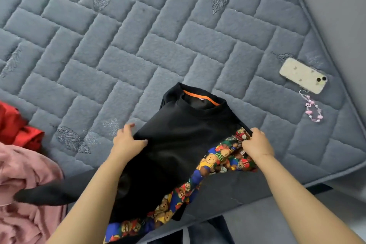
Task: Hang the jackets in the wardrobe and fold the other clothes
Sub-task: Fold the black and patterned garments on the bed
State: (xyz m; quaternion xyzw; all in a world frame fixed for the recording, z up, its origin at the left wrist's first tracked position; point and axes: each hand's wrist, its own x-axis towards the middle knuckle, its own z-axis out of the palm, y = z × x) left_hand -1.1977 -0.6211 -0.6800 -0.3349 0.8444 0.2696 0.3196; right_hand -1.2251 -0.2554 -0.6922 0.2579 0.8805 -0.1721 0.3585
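the black top (pixel 184 134) lies neck-away on the near edge of the bed (pixel 138 49), its lower half hanging off toward the person, with a strip of teddy-bear print (pixel 221 158) showing along its right side. the left hand (pixel 126 140) has its grip closed on the left edge of the cloth, thumb under and fingers over; the right hand (pixel 255 142) is pinched shut on the right edge where the print begins. the risk, as i see it, is that so much of the garment hangs over the mattress edge that its weight may drag it down once either pinch loosens, and the fold would come out crooked. the printed strip could also bunch under the black layer and leave a lump. a loose black sleeve (pixel 45 194) trails off to the left, over the pink garment (pixel 23 184), and may snag there when the top is pulled. a red garment (pixel 17 128) sits just beyond the pink one. the phone (pixel 303 75) with its bead charm (pixel 314 111) lies well to the right, clear of the fold. the quilted surface ahead is bare.
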